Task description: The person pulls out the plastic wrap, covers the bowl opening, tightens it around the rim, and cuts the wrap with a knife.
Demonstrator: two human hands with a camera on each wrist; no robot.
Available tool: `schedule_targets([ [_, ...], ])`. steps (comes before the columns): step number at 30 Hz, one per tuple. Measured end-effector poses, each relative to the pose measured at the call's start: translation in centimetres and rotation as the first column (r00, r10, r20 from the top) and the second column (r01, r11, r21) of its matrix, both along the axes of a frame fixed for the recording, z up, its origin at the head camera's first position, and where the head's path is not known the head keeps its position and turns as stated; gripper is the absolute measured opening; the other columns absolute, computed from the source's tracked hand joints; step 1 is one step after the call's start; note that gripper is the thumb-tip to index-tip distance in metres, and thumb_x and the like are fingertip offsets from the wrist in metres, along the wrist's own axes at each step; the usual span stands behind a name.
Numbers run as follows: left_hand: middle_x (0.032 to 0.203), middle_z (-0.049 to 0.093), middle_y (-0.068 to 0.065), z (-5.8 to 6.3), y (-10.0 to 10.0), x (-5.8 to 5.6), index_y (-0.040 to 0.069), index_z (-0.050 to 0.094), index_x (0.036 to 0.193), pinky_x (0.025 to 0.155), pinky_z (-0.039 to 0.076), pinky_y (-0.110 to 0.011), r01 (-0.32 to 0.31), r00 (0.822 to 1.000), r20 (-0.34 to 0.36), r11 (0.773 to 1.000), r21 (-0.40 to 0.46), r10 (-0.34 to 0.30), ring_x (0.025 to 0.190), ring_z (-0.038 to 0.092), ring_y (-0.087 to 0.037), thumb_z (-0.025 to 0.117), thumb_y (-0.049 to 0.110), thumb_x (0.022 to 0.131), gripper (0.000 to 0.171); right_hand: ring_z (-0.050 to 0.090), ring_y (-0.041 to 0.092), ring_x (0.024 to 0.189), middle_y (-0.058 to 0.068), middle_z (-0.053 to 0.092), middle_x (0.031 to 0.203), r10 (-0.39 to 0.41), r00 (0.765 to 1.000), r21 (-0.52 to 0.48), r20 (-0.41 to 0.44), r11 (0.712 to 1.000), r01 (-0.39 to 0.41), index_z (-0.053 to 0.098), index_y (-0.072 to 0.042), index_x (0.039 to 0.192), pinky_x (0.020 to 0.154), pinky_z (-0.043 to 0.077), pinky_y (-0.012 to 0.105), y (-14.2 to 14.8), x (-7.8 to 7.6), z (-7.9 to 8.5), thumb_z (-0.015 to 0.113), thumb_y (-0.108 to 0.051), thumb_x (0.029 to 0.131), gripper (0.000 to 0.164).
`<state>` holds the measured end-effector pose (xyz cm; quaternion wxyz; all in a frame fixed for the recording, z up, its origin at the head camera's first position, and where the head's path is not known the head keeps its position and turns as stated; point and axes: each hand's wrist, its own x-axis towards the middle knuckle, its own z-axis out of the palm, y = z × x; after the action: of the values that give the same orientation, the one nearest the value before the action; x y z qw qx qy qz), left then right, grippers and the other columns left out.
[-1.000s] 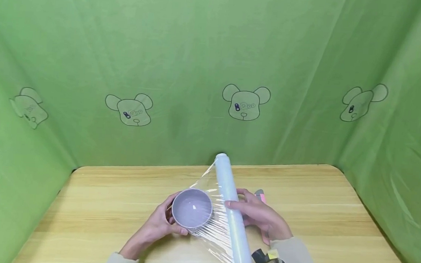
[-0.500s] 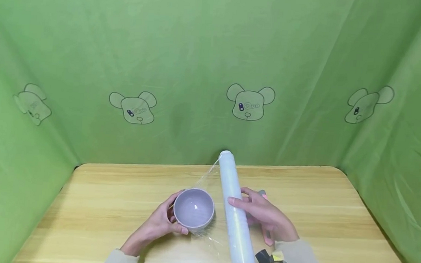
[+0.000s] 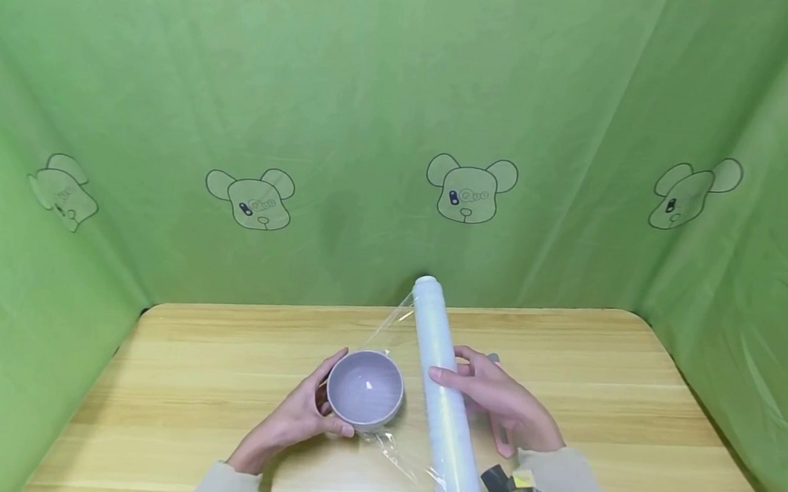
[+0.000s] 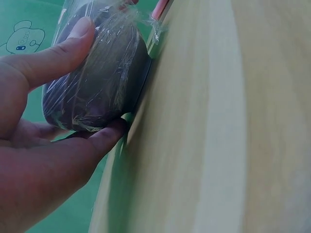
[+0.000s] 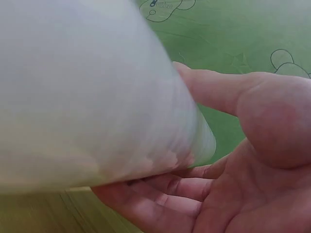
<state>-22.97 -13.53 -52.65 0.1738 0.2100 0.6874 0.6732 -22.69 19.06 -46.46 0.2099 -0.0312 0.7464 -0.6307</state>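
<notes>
Left grip (image 3: 300, 415) is curled round a pale purple bowl (image 3: 365, 389), the thumb laid along its near side and the fingers set against its outer wall. To the right of the bowl, a long white film roll (image 3: 449, 433) is pinched by the right grip (image 3: 496, 394), with the thumb placed on top and the fingers tucked beneath. The bowl is held mouth-up at the middle of the wooden counter (image 3: 207, 370); whether its foot is rested on the wood cannot be told.

Between bowl and roll, clear film (image 3: 388, 447) is stretched, its edges picked out by glints. In the left wrist view the bowl's outer wall is seen wrapped in creased film; whether its mouth is fully covered cannot be made out. Farther right of the bowl, beyond the roll, a pink tool (image 3: 501, 442) is partly hidden by the right grip.

The step in hand is judged to be wrapping, with film led from the roll onto the bowl. For the next move, the bowl would need to be held steady and the film kept taut and flat, so that the sheet can be laid over the bowl without being bunched.
</notes>
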Motion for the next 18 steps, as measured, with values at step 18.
schedule_targets([
  [18, 0.149, 0.041, -0.030, 0.0, 0.1, -0.2, -0.002, 0.029, 0.157, 0.104, 0.052, -0.034, -0.022, 0.999, -0.050, 1.000, -0.014, 0.021, 0.127, 0.054, -0.047, 0.087, -0.016, 0.062, 0.112, 0.072, 0.032, 0.093, 0.021, 0.069, 0.112, 0.060, 0.998, 0.003, 0.001, 0.998, -0.060, 0.024, 0.014, 0.151, 0.081, 0.062, 0.047, 0.5, 0.0, -1.1, 0.069, -0.026, 0.099, 0.079],
])
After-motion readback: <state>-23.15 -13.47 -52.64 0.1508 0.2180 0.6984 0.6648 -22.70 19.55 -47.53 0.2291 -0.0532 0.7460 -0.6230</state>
